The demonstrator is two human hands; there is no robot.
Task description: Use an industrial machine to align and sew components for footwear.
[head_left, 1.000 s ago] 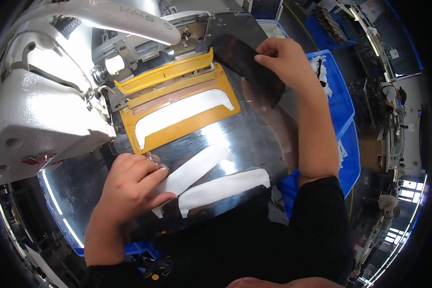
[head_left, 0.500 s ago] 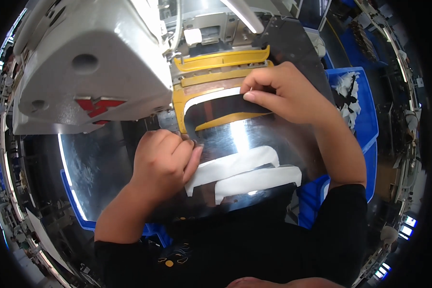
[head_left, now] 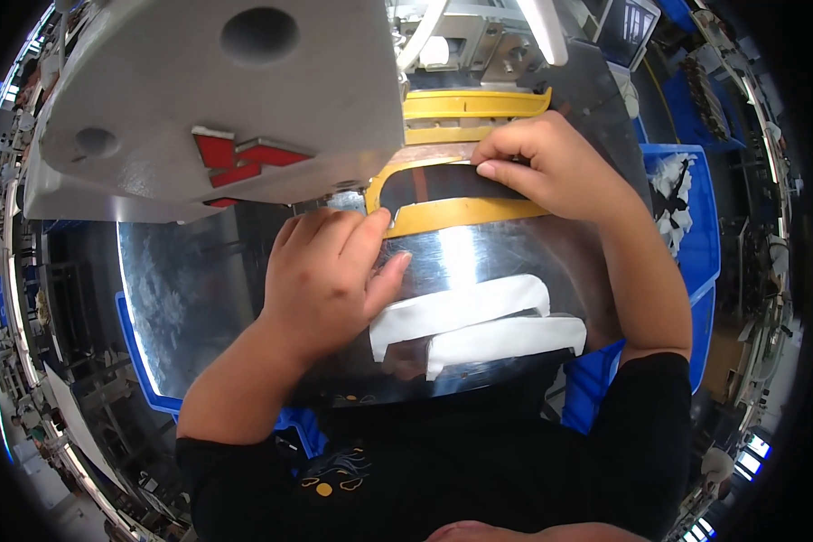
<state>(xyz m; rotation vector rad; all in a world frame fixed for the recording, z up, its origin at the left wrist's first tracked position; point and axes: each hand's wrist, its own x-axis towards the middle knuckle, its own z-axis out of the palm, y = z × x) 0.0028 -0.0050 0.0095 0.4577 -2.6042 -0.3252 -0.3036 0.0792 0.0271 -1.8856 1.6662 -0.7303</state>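
Note:
A black curved strip (head_left: 443,183), its material hard to tell, lies in the curved opening of a yellow template (head_left: 465,215) on the shiny metal worktop. My right hand (head_left: 551,172) pinches the strip's far edge toward its right end, and the hand covers that end. My left hand (head_left: 330,275) rests at the template's left corner, index fingertip touching around the strip's left end, thumb spread away from the fingers. Nearer to me, two white curved pieces (head_left: 461,307) lie flat on the worktop, partly overlapping.
A large grey machine head (head_left: 154,108) with a red emblem overhangs the left side. A raised yellow bar (head_left: 479,104) stands behind the template. Blue bins (head_left: 706,217) sit at the right, one holding white and black scraps; another blue bin edge (head_left: 131,343) shows at left.
The black strip now lies lower into the template, covering the white strip that showed beneath it. My left hand moved forward and its fingers opened out. The view shifted, too.

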